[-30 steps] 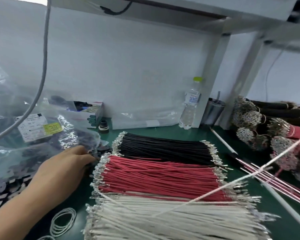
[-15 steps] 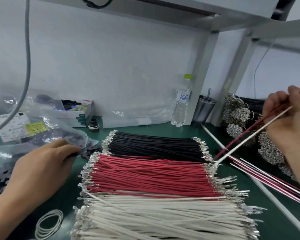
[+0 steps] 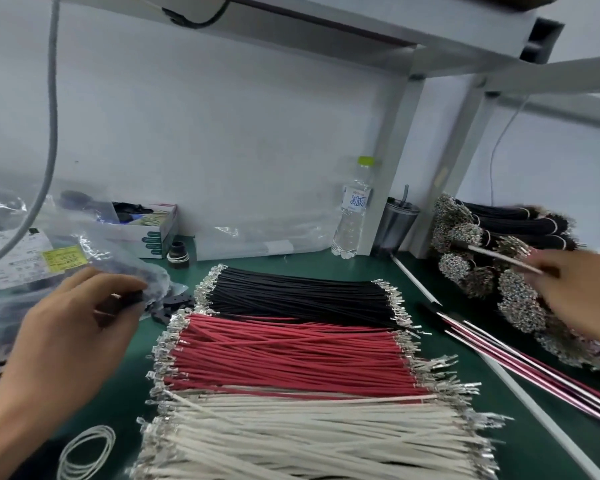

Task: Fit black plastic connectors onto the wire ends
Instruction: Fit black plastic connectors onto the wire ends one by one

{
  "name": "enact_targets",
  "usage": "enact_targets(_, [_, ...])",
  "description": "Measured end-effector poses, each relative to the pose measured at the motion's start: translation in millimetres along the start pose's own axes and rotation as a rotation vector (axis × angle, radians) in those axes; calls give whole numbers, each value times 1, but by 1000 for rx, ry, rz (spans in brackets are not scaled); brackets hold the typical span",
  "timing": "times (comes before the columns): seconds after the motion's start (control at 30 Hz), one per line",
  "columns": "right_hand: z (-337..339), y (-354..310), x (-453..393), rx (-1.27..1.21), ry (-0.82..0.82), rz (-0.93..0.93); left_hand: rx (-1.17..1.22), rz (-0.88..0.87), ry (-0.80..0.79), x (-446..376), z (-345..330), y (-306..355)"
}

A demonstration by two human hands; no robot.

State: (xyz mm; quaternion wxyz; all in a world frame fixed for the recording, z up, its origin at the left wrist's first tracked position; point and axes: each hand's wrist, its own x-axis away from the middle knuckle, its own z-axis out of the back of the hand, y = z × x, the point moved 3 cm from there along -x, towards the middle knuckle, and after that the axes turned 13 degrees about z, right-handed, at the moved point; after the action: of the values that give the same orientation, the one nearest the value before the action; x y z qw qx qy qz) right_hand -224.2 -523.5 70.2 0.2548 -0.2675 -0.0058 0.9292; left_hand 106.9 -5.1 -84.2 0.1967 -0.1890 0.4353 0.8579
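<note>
Green tabletop (image 3: 326, 268) — at centre, three side-by-side rows: black wires (image 3: 302, 296), red wires (image 3: 288, 355), white wires (image 3: 309, 434). Lower left: white rubber bands (image 3: 87, 452). Upper centre: water bottle (image 3: 352, 216). Right — bundled wires (image 3: 499, 258). Left: plastic bags (image 3: 59, 258).

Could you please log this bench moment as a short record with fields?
left hand: left hand pinches a black connector
right hand: right hand holds a white wire, blurred
wire rows: black wires farthest, red wires in the middle, white wires nearest
surface: green mat
back wall: water bottle
</note>
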Motion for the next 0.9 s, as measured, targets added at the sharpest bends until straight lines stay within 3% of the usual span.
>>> enact_targets(0.07, [-41,19,26,132,-212,-32,43,23,-23,8,1,16])
enact_targets(0.13, [-71,35,41,139,-282,-81,59,35,-32,14,0,31])
enact_targets(0.3, [-81,51,41,1,-221,-205,54,31,-16,25,2,56])
enact_targets(0.37, [-72,41,28,-79,-167,-176,67,29,15,27,3,64])
enact_targets(0.5, [-49,-76,8,-188,-27,153,121,44,56,28,8,72])
enact_targets(0.63, [-76,-212,-6,-418,-145,487,144,-1,56,31,11,75])
enact_targets(0.8, [-146,-292,-22,-396,-333,564,134,-16,45,32,11,78])
enact_targets(0.9, [-164,-298,-21,-346,-302,592,158,1,52,32,13,80])
